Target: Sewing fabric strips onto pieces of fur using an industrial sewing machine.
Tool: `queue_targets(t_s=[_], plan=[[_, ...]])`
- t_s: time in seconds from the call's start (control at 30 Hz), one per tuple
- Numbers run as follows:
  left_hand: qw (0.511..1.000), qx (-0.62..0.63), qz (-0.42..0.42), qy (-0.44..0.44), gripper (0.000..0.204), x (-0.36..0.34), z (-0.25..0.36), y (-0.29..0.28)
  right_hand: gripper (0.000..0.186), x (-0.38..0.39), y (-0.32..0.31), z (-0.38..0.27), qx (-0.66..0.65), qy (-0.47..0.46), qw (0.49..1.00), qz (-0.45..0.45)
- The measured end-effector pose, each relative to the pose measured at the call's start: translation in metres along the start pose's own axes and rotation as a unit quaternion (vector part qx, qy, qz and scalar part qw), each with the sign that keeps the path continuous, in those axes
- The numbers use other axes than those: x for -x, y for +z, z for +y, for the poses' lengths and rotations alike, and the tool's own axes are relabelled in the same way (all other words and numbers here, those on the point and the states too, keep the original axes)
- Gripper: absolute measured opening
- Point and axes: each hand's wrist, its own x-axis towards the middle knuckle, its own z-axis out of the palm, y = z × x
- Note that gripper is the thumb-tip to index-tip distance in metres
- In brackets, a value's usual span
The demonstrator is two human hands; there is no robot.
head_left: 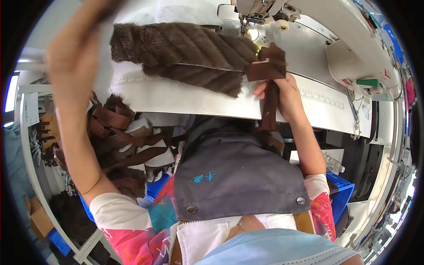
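Note:
A brown fur piece [185,46] with slanting ridges lies on the white table in front of the sewing machine. A pale seam line runs along its lower part. At its right end, my right hand [285,90] is closed on a brown ribbon [270,104]. The ribbon is folded over above the fingers, and its tail hangs past the table's front edge. My left hand [73,57] is raised at the upper left, apart from the fur. Motion smears it, so its fingers and anything in them cannot be made out.
The sewing machine [269,13] stands at the back right, its lamp lit near the needle. A ruler scale [322,98] runs along the table. Fur scraps and brown ribbons [112,119] are heaped at the left. A blue bin [342,192] sits below at the right.

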Motion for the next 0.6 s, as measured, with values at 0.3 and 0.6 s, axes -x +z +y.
queue_targets(t_s=[0.3, 0.6], plan=[[0.943, -0.141, -0.259, 0.155, 0.06, 0.083, 0.017, 0.066, 0.031, 0.011, 0.023, -0.004, 0.065, -0.324, 0.943, 0.031], [0.937, 0.02, -0.309, -0.159, 0.069, -0.072, -0.105, 0.111, 0.06, -0.029, 0.051, 0.009, 0.619, -0.363, 0.682, -0.142]])
